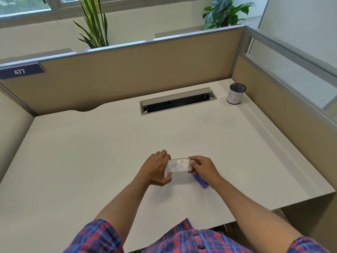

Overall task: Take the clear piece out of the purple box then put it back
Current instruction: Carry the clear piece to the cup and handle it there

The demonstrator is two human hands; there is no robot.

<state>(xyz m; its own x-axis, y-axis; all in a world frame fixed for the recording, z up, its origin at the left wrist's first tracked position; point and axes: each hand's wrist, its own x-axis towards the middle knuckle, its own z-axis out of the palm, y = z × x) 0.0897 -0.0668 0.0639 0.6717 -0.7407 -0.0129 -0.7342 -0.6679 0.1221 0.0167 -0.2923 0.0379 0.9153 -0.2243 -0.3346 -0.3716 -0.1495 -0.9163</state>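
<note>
A clear plastic piece [179, 165], rounded and rectangular with faint purple marks showing through it, is held level just above the white desk [91, 152]. My left hand [156, 170] grips its left end and my right hand [202, 168] pinches its right end. The purple box [201, 182] lies on the desk just under and behind my right hand, mostly hidden by it, apart from the clear piece.
A mesh pen cup [236, 94] with a white label stands at the far right corner. A grey cable slot [177, 101] is cut into the desk's back. Tan partition walls [127, 73] close off the back and right sides.
</note>
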